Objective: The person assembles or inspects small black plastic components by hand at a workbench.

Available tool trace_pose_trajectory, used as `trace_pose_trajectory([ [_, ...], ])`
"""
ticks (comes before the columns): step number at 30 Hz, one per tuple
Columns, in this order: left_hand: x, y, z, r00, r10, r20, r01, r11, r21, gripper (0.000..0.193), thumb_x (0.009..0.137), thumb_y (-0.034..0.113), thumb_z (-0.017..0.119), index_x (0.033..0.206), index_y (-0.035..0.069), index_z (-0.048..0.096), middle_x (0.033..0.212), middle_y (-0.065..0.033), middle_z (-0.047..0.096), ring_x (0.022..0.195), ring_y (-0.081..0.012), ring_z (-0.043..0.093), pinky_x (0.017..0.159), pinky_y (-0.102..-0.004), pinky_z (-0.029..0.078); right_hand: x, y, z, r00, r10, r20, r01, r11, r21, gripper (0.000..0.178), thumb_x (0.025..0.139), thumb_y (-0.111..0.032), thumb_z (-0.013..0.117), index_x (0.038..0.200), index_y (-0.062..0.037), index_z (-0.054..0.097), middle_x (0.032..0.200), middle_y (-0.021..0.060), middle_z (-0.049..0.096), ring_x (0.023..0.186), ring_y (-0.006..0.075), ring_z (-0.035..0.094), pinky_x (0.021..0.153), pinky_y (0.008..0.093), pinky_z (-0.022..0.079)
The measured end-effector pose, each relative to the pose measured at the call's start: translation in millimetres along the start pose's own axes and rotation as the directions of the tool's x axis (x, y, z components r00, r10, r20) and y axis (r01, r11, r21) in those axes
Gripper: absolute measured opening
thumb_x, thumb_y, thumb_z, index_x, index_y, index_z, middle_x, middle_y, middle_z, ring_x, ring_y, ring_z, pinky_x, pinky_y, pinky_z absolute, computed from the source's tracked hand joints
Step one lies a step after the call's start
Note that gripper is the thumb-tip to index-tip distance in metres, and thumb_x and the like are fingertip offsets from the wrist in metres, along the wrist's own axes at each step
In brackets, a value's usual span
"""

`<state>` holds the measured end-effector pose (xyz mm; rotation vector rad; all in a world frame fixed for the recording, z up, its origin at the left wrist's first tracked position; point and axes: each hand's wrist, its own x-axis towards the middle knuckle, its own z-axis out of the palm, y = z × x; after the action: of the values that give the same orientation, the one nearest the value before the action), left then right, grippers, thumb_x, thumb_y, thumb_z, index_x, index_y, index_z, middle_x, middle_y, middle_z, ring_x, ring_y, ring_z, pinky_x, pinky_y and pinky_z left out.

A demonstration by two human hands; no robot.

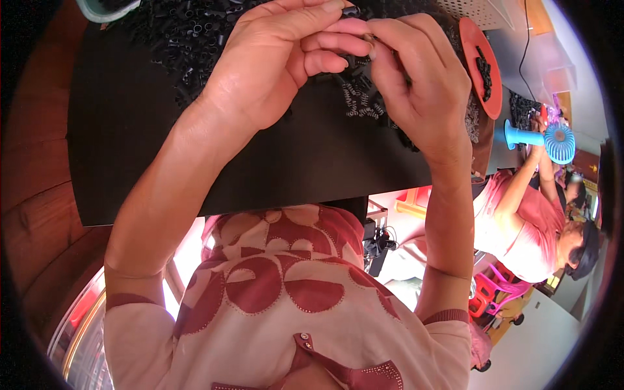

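Both my hands meet over the far part of the dark table (260,175). My left hand (266,71) is turned palm up, its thumb and forefinger pinching a small black plastic piece (351,12). Its other fingers are curled in. Close against those fingertips, my right hand (419,78) has thumb and forefinger pressed together; whatever lies between them is too small to make out. Under and beyond the hands spreads a heap of small black tubular plastic pieces (195,27). Several small metal coil springs (359,103) lie below the fingers, between my hands.
An orange-red oval plate (471,49) holding black pieces stands at the right, beside a white perforated basket (481,10). A pale green-rimmed bowl (97,14) is at the far left. Further right are a blue fan (558,143) and a co-worker in pink (520,221).
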<state>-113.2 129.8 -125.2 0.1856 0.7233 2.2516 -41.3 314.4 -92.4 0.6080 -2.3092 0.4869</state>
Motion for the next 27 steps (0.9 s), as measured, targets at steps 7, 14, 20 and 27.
trace_pose_trajectory([
  [7, -3, 2, 4, 0.998, -0.057, 0.033, 0.059, 0.996, -0.061, 0.018, 0.103, 0.01, 0.06, 0.116, -0.001, 0.067, 0.104, -0.0212, 0.075, 0.088, -0.0272, 0.077, 0.066, -0.0296, 0.063, 1, -5, -3, 0.974, 0.217, 0.061, -0.225, 0.951, 0.21, 0.01, 0.092, 0.006, 0.069, 0.1, 0.0007, 0.067, 0.082, 0.0003, 0.06, 0.067, 0.0049, 0.053, 0.059, 0.0202, 0.042],
  [14, 2, 6, -1, 0.999, 0.043, -0.033, -0.042, 0.999, 0.033, 0.018, 0.103, 0.011, 0.06, 0.115, 0.0, 0.067, 0.104, -0.0198, 0.076, 0.087, -0.0252, 0.076, 0.067, -0.0293, 0.063, -8, 6, -10, 0.908, 0.393, 0.145, -0.419, 0.868, 0.266, 0.008, 0.095, 0.002, 0.068, 0.103, 0.0014, 0.067, 0.083, -0.0009, 0.059, 0.071, 0.0061, 0.053, 0.063, 0.0222, 0.043],
  [20, 3, 8, -2, 0.988, 0.145, -0.048, -0.139, 0.984, 0.107, 0.016, 0.104, 0.011, 0.058, 0.114, 0.001, 0.067, 0.101, -0.0159, 0.076, 0.083, -0.0201, 0.074, 0.066, -0.0265, 0.059, -16, -7, -6, 0.894, 0.178, 0.41, -0.261, 0.953, 0.156, 0.014, 0.089, -0.002, 0.069, 0.103, -0.0034, 0.067, 0.09, 0.0107, 0.06, 0.078, 0.0289, 0.062, 0.068, 0.0365, 0.05],
  [27, 12, 4, -16, 0.989, 0.151, 0.001, -0.15, 0.984, 0.097, 0.016, 0.104, 0.012, 0.059, 0.113, 0.001, 0.067, 0.099, -0.0149, 0.076, 0.079, -0.0199, 0.074, 0.065, -0.0273, 0.059, -9, -11, 14, 0.863, 0.093, 0.496, -0.059, 0.995, -0.084, 0.021, 0.085, -0.001, 0.07, 0.105, -0.0058, 0.067, 0.101, 0.0096, 0.063, 0.086, 0.0326, 0.066, 0.07, 0.0401, 0.054],
])
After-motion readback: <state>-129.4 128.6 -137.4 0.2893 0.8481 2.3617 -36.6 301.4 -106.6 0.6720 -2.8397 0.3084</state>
